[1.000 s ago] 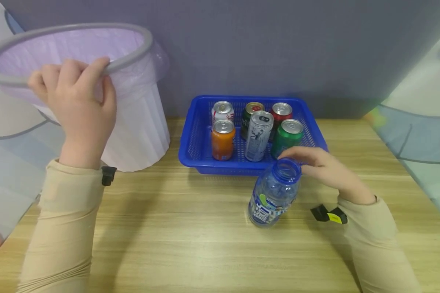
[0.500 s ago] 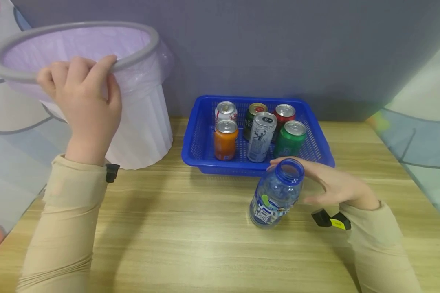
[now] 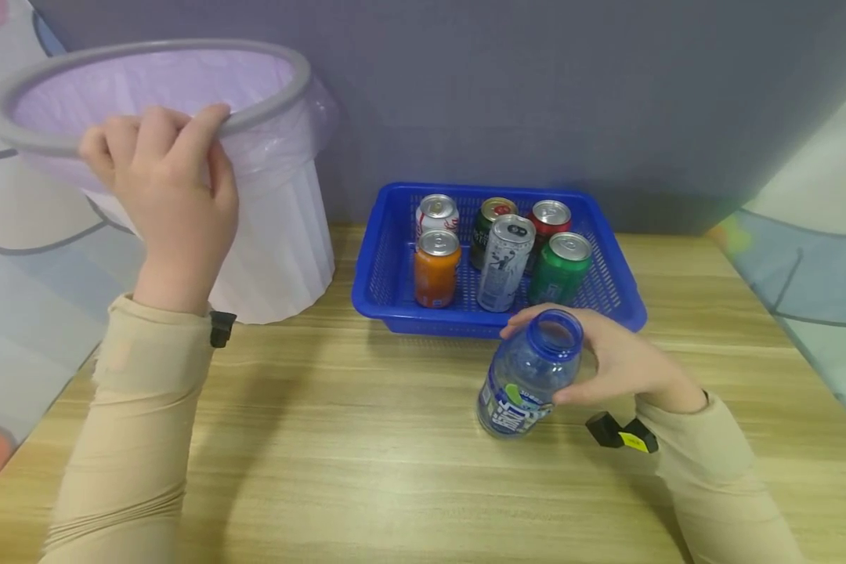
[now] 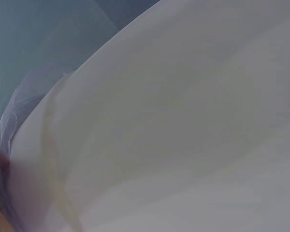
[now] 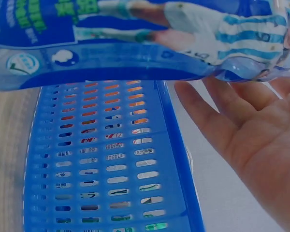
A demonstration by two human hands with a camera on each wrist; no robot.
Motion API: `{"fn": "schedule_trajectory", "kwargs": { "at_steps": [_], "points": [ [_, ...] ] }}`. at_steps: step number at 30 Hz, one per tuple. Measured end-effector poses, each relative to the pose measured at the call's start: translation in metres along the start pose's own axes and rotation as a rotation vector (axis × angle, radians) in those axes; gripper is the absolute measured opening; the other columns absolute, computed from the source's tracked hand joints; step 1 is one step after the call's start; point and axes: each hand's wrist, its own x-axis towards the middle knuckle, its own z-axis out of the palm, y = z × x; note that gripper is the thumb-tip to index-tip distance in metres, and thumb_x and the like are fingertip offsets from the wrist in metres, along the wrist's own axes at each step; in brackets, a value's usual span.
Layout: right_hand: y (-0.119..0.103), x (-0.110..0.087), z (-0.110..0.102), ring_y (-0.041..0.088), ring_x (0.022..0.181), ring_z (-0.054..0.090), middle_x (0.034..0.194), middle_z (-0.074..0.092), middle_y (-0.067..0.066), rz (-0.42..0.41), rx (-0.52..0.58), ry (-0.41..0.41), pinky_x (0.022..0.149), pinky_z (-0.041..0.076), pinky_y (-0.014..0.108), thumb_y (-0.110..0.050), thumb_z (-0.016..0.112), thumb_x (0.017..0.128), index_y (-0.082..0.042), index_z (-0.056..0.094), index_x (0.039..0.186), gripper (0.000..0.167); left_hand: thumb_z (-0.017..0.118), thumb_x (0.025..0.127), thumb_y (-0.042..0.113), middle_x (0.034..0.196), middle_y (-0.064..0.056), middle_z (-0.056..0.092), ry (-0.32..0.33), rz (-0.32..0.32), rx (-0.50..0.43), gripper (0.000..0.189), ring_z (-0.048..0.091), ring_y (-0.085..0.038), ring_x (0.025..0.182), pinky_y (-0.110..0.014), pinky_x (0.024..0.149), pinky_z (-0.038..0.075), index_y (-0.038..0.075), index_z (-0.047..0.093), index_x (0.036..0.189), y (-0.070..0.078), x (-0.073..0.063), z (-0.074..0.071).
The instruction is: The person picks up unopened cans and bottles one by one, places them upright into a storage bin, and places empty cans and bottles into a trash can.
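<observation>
On the left in the head view, my left hand (image 3: 172, 196) grips the grey rim of a white trash bin (image 3: 275, 243), fingers over the edge and thumb outside. A translucent purple liner (image 3: 148, 82) covers the bin's inside. The bin's pale wall (image 4: 174, 116) fills most of the left wrist view. My right hand (image 3: 616, 356) holds a clear plastic bottle (image 3: 518, 388) with a blue neck and no cap, its thumb on the near side and fingers round behind. The bottle's base is at the table. Its printed label (image 5: 135, 29) crosses the top of the right wrist view.
Behind the bottle, a blue plastic basket (image 3: 370, 286) holds several upright drink cans, among them an orange can (image 3: 435, 274), a tall silver can (image 3: 502, 270) and a green can (image 3: 560, 274). A grey panel (image 3: 465, 102) rises behind the wooden table (image 3: 324, 470).
My right hand has come down from the bottle's mouth, spread, then closed in round its upper body. My left hand stays on the bin rim. The whole head view has shifted slightly.
</observation>
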Motion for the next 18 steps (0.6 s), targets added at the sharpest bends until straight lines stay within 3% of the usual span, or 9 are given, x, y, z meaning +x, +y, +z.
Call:
{"fn": "schedule_trajectory", "kwargs": {
  "at_steps": [18],
  "points": [
    [-0.0022, 0.0031, 0.0032, 0.015, 0.112, 0.059, 0.128, 0.057, 0.009, 0.005, -0.047, 0.028, 0.091, 0.05, 0.028, -0.002, 0.076, 0.067, 0.002, 0.045, 0.131, 0.071, 0.043, 0.089, 0.001, 0.082, -0.017, 0.057, 0.014, 0.04, -0.003, 0.034, 0.04, -0.038, 0.084, -0.037, 0.094, 0.018, 0.015, 0.072, 0.101, -0.0026, 0.0002, -0.001]
  ]
}}
